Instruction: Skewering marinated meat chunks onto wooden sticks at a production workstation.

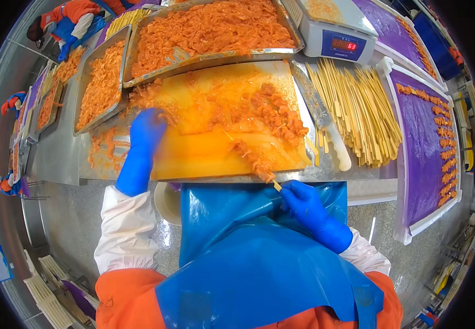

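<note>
My right hand, in a blue glove, grips the flat end of a bamboo skewer at the board's near edge. Pieces of marinated meat are threaded on that skewer, and its bare tip points up and left over the yellow cutting board. My left hand, gloved in blue and blurred, is at loose meat by the board's left edge; its fingertips are hard to make out. Several loaded skewers lie together on the board's right side, their flat ends toward me.
Metal trays of marinated meat stand behind and left. To the right are a knife, a heap of bamboo skewers and a purple-lined tray with a row of loaded skewers. A digital scale stands behind. Co-workers are at far left.
</note>
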`<state>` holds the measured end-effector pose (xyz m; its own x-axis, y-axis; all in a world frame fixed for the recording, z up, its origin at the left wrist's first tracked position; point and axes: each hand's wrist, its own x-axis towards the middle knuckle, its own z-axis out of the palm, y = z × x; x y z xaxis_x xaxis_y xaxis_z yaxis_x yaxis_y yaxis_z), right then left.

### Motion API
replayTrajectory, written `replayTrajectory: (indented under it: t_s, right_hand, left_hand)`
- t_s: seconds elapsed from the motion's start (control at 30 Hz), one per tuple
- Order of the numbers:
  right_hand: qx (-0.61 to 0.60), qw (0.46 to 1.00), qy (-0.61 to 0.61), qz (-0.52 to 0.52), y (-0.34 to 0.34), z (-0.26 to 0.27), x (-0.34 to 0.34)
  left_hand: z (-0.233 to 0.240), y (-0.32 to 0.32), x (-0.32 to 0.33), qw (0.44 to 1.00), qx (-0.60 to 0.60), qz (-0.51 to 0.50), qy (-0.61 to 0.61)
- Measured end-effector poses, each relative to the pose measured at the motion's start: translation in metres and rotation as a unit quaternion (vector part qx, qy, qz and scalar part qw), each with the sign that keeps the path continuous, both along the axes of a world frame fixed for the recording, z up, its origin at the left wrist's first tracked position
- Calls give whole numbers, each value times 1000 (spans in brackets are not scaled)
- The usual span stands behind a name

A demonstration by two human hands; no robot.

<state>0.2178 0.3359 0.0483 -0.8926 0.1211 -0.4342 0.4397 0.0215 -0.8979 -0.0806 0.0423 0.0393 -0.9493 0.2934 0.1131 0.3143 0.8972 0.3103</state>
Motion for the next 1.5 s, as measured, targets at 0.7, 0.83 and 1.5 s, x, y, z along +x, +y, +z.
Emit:
replayTrajectory:
  t_s: [0.7, 0.83, 1.5]
  right_hand:
    - [29, 999, 7, -42, 3, -7, -7]
    - [29, 998, 11, -45, 6, -12, -5]
    - [51, 999, -3, -6, 22, -7, -4]
  left_hand:
    - [-2, 116, 26, 939, 91, -312, -110]
    - [-9, 108, 22, 953, 71, -291, 52]
    - [-3, 117, 40, 950, 123, -283, -52]
